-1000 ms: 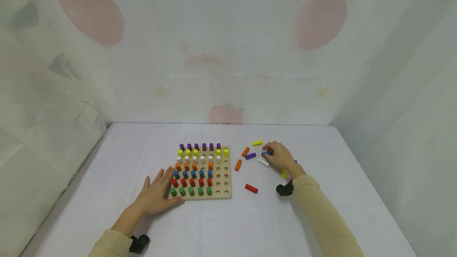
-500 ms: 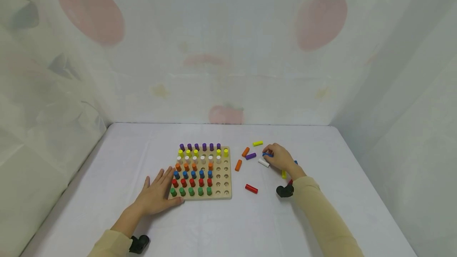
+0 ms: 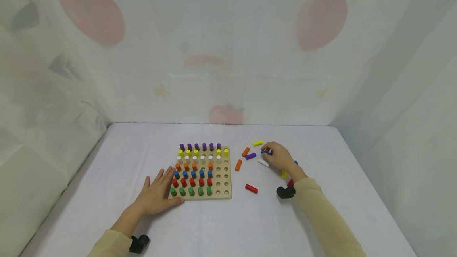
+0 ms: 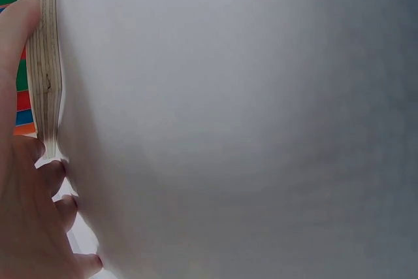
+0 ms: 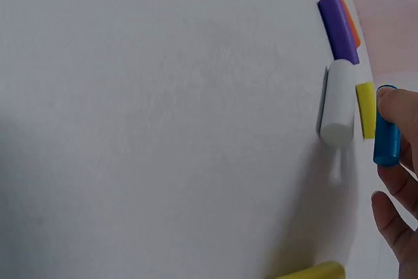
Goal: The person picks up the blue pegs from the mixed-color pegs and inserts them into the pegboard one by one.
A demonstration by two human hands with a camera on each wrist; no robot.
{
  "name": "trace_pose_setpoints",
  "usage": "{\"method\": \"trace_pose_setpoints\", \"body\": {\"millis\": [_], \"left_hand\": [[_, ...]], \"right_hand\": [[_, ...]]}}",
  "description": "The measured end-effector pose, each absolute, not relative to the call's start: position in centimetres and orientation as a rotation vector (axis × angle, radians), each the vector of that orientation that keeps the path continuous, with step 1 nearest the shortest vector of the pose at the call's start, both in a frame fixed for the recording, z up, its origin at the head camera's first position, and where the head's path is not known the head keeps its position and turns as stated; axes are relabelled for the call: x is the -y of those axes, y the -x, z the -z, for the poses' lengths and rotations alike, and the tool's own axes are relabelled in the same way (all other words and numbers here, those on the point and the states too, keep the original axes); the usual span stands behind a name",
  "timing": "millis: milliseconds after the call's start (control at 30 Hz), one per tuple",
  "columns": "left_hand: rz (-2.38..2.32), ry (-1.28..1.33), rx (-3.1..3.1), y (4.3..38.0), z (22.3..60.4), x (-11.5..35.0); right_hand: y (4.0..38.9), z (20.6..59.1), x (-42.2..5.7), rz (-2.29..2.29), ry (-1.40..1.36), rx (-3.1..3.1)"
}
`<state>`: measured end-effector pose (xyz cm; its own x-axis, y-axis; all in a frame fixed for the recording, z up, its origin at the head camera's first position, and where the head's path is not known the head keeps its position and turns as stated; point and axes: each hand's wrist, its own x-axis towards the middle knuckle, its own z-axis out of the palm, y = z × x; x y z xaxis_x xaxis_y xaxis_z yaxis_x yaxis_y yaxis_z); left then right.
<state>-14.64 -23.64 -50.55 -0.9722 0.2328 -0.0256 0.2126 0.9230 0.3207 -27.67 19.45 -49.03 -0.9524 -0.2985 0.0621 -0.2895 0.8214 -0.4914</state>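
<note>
A wooden pegboard (image 3: pixel 224 194) stands left of centre on the white table, with rows of purple, yellow, white, orange, blue, red and green pegs upright in its holes. My left hand (image 3: pixel 154 196) rests at its left edge, fingers straight along the side and thumb on the front left corner. In the left wrist view the thumb lies against the board's layered edge (image 4: pixel 46 63). To the right of the board, my right hand (image 3: pixel 278 156) pinches a blue peg (image 5: pixel 387 129) between thumb and fingers. Just below that hand lies a white peg (image 3: pixel 263 163).
Loose pegs lie right of the board: a purple peg (image 3: pixel 251 156), two orange ones, a red peg (image 3: pixel 251 188) nearer the front, and a yellow peg (image 3: pixel 258 143) farther back. Another yellow peg (image 3: pixel 283 174) lies beneath the right wrist, with blue and red ones partly hidden there.
My right hand has picked up the blue peg with its fingertips and raised it slightly, turning it a little. The left hand and the board have stayed still.
</note>
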Motion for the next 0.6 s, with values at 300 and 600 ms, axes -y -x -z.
{"method": "trace_pose_setpoints", "body": {"millis": [300, 600], "left_hand": [[-0.494, -0.347, -3.017, 14.7, 50.5, 23.6], [-0.488, -0.358, -3.021, 14.7, 50.6, 23.6]], "right_hand": [[27.0, 47.8, -18.1, 0.841, 0.621, -3.02], [26.6, 47.5, -16.9, 0.89, 0.743, -3.036]]}}
